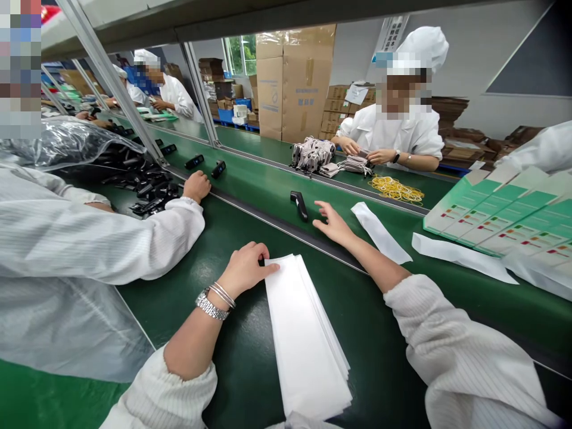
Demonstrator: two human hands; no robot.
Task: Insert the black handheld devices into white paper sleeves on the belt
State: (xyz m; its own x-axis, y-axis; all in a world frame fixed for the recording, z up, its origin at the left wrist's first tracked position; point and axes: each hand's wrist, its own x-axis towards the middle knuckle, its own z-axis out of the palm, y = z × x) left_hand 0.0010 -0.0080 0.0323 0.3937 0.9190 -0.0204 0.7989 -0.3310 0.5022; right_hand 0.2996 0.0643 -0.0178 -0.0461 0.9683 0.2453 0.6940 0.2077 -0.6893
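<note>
My left hand (246, 267) is closed at the top left corner of a stack of thin white bags (308, 339), its thumb lying over the edge. The stack rests on the green worktop in front of me, its sheets slightly fanned on the right side. Over the belt, my right hand (333, 224) is open with fingers spread and nothing in it. Just left of its fingertips, apart from them, lies a black pistol-shaped handheld device (299, 206). To the right of that hand, a single white bag (379, 232) lies flat on the belt.
Another white bag (462, 256) lies beside green-and-white boxes (491, 208) at the right. A co-worker's hand (197, 186) rests at left near piled black devices (152, 190). Across the belt, a person handles grey pouches (313, 154) beside yellow loops (397, 189). Metal posts (199, 89) rise from the line.
</note>
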